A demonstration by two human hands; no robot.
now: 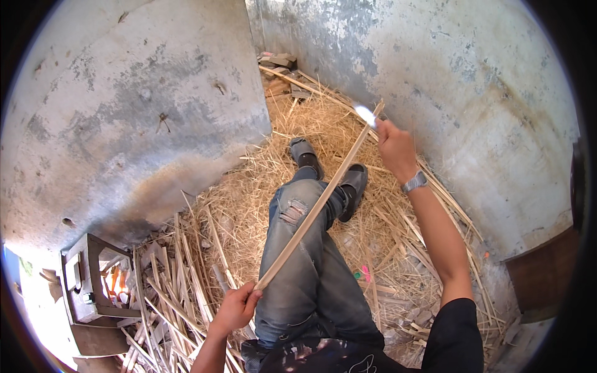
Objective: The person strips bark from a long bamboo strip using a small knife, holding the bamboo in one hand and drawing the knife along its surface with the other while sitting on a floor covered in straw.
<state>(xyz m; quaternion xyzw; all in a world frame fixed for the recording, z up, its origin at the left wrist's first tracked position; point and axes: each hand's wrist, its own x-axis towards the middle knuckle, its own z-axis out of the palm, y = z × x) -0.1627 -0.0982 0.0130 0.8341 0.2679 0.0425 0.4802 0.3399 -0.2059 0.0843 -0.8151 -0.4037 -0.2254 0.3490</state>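
A long, pale wooden strip point(322, 200) slants across my crossed legs from lower left to upper right. My left hand point(235, 309) is closed around its lower end, thumb on top. Near the strip's far end, my right hand point(397, 148) is closed on a knife, its handle mostly hidden by the fingers. The knife's blade point(365, 116) glares white and lies against or just beside the strip; the glare hides the exact contact. A watch point(415, 181) with a metal-looking band is on my right wrist.
Thin curled shavings point(242, 199) cover the floor around my sandaled feet. Many loose wooden strips point(180, 280) lie at the left, more along the right wall point(448, 81). A dark boxy frame point(99, 280) stands at the far left, beneath another wall point(137, 93). Wood blocks point(277, 60) are stacked at the back.
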